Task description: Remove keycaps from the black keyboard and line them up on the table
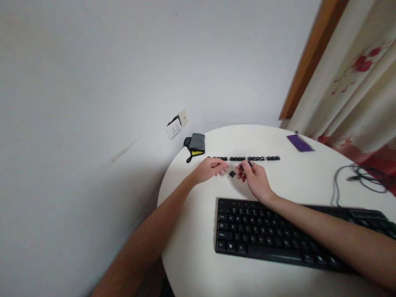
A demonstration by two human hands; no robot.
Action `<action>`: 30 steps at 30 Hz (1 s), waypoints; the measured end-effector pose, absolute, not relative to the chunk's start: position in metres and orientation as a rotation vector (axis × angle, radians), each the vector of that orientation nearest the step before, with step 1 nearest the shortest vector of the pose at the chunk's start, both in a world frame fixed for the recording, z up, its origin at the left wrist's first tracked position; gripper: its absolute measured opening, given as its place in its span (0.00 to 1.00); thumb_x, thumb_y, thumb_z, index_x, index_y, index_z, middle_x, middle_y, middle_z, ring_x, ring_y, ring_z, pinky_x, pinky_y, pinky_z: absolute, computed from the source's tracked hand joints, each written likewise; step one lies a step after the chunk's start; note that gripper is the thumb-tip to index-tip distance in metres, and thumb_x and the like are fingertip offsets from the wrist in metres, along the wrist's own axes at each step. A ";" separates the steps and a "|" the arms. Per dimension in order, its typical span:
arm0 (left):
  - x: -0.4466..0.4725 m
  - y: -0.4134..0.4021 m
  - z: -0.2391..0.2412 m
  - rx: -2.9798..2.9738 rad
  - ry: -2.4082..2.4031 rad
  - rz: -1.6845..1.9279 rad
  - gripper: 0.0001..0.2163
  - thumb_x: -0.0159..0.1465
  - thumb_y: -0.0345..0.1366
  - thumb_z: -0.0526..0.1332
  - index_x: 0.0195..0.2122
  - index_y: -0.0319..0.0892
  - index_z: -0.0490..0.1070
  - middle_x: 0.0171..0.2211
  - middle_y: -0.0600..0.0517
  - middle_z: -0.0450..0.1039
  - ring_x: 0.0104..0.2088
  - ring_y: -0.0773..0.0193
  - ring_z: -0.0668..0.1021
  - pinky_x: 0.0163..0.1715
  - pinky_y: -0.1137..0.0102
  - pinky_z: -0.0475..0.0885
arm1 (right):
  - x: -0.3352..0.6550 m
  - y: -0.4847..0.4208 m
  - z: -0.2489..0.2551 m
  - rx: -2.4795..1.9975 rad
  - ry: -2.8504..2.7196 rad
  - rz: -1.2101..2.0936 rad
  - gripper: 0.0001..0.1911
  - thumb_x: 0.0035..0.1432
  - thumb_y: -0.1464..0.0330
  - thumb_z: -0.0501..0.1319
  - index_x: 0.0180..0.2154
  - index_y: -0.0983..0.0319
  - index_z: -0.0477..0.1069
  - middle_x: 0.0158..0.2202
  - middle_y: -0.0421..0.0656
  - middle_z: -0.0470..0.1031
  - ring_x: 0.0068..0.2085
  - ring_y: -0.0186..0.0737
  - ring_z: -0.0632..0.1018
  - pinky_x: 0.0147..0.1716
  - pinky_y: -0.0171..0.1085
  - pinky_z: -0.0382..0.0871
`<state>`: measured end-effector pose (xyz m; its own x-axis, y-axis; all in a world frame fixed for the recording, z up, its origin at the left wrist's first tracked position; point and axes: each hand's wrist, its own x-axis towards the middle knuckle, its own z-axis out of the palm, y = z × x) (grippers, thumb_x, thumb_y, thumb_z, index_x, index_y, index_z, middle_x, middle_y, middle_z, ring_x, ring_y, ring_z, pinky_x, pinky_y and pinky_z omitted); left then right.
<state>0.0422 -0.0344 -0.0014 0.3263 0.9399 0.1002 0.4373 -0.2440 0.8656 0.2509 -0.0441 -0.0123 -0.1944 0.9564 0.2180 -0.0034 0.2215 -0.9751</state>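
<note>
My right hand (255, 177) is closed around a small black-handled keycap puller (250, 164); thin pale wires seem to extend from it toward the left. At the wire end is a loose black keycap (232, 174); whether the wires grip it I cannot tell. Just left of that keycap my left hand (212, 169) hovers low over the table, fingers stretched out and holding nothing. Behind both hands runs a row of black keycaps (255, 158), set out in several groups. Nearer to me lies a black keyboard (262, 250), partly covered by my right forearm.
On the round white table (188, 251), a grey cloth pouch (197, 142) with yellow trim lies back left. A purple packet (299, 143) is back right. The coiled cable (368, 175) sits at the right. A wall (123, 82) borders the left side.
</note>
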 end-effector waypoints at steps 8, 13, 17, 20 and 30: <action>0.069 -0.038 -0.016 1.649 1.066 1.010 0.11 0.56 0.37 0.70 0.37 0.36 0.76 0.35 0.47 0.78 0.37 0.64 0.78 0.44 0.66 0.73 | 0.253 -0.036 -0.017 -1.020 -1.402 1.143 0.28 0.60 0.45 0.54 0.33 0.64 0.73 0.28 0.47 0.76 0.26 0.39 0.75 0.24 0.35 0.68; 0.077 -0.040 -0.026 1.675 1.026 0.996 0.08 0.57 0.34 0.69 0.35 0.36 0.75 0.32 0.49 0.76 0.34 0.65 0.77 0.41 0.68 0.73 | 0.255 -0.034 -0.020 -1.086 -1.362 1.211 0.29 0.58 0.44 0.55 0.31 0.64 0.74 0.26 0.48 0.76 0.26 0.41 0.75 0.22 0.36 0.69; 0.079 -0.044 -0.020 1.924 1.038 1.023 0.10 0.60 0.34 0.67 0.42 0.39 0.75 0.38 0.48 0.75 0.36 0.66 0.76 0.41 0.69 0.72 | 0.255 -0.032 -0.023 -1.087 -1.333 1.244 0.28 0.57 0.45 0.57 0.30 0.65 0.74 0.26 0.48 0.76 0.25 0.40 0.75 0.24 0.37 0.70; 0.077 -0.046 -0.012 2.161 0.974 1.000 0.09 0.64 0.34 0.63 0.44 0.42 0.76 0.42 0.47 0.73 0.38 0.65 0.75 0.42 0.69 0.72 | 0.255 -0.032 -0.025 -1.077 -1.358 1.229 0.28 0.59 0.46 0.56 0.29 0.65 0.74 0.25 0.48 0.76 0.24 0.39 0.74 0.25 0.37 0.70; 0.074 -0.043 -0.012 2.305 0.927 1.088 0.08 0.64 0.35 0.64 0.43 0.43 0.78 0.41 0.47 0.73 0.41 0.62 0.75 0.44 0.66 0.71 | 0.254 -0.027 -0.031 -1.043 -1.365 1.218 0.26 0.60 0.48 0.55 0.28 0.64 0.73 0.28 0.47 0.76 0.29 0.40 0.75 0.33 0.39 0.71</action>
<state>0.0737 -0.0430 -0.0118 0.4696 0.7217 0.5085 0.3874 -0.6860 0.6159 0.2540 -0.0272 -0.0310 -0.1396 0.9823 0.1253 -0.0127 0.1248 -0.9921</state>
